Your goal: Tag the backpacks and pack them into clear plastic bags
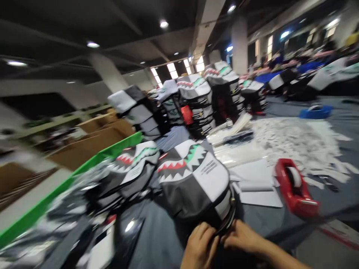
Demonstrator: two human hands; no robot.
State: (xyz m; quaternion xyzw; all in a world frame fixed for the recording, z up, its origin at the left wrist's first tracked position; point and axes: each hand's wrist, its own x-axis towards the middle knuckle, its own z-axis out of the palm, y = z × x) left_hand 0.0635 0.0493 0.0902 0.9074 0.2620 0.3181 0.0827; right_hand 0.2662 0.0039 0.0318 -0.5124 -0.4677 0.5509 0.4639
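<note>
A grey and white backpack [206, 179] with a red and green shark-tooth print lies in front of me on the grey-blue table cover. At its near end, my left hand [200, 243] has its fingers curled against the black edge. Close by on the right, my right hand [242, 237] pinches at the same edge beside the zipper. What exactly the fingertips grip is blurred and partly hidden. A second backpack [134, 168] with the same print lies to the left.
Stacked backpacks [193, 93] rise at the back. To the right are a red tape dispenser [295, 186], white sheets [258, 183], a spread of small white pieces [303, 144] and a blue tape dispenser [315, 112]. Clear plastic bags [64, 205] lie along a green edge [70, 183] at left.
</note>
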